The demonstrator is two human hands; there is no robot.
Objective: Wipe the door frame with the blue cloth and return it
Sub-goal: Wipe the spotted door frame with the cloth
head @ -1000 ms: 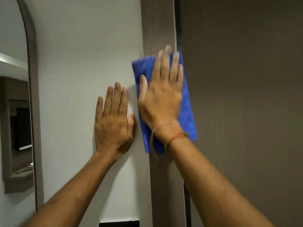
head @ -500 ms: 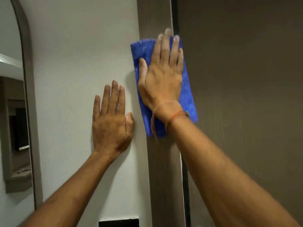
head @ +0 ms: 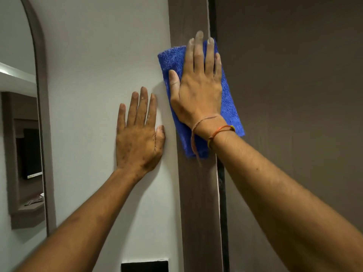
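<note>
Right hand (head: 196,91) flat and open, palm pressed on the blue cloth (head: 228,99), pinning it vs. the door frame (head: 196,203). Fingers (head: 199,50) spread, pointing up, middle fingertip poking just past the cloth's top edge onto bare frame. Cloth's a folded rectangle, tilted a bit, upper-left corner hanging over onto the white wall (head: 94,55), right side crossing the dark gap onto the door (head: 294,95). Thin thread bands (one orange, one pale) round the rt wrist, a loose end dangling over the cloth's lower edge.

Left hand (head: 138,134) also open, flat on the wall just beside the frame, fingers up, thumb near the frame's edge but not on the cloth; holding nothing. Far left, an arched mirror (head: 17,134) w/ grey trim. Low down, a black plate (head: 144,266) on the wall.
</note>
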